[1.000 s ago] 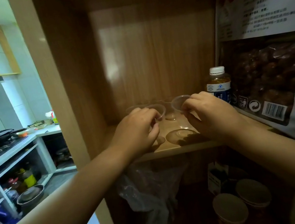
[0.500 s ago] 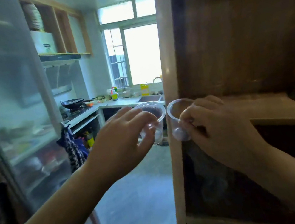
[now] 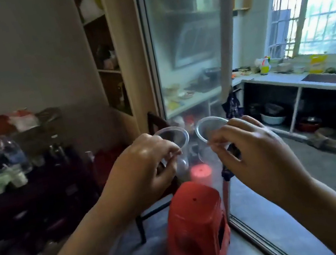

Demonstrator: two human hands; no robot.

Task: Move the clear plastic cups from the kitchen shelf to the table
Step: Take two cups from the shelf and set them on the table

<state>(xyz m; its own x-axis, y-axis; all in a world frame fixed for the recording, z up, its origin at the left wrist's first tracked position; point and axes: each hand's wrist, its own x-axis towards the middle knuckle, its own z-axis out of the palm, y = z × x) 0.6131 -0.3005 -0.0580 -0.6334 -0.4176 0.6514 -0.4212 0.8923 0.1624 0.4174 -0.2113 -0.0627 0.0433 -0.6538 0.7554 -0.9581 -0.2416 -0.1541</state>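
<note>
Gripping clear cups (image 3: 173,139), both empty

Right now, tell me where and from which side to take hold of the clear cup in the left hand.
Grip the clear plastic cup on its side wall just under the rim, coming from its near side, as the left hand does. The mouth is open and tilted up and away, so the thin rim is easily crushed; the tapered wall below gives thumb and fingers opposing faces.
</note>
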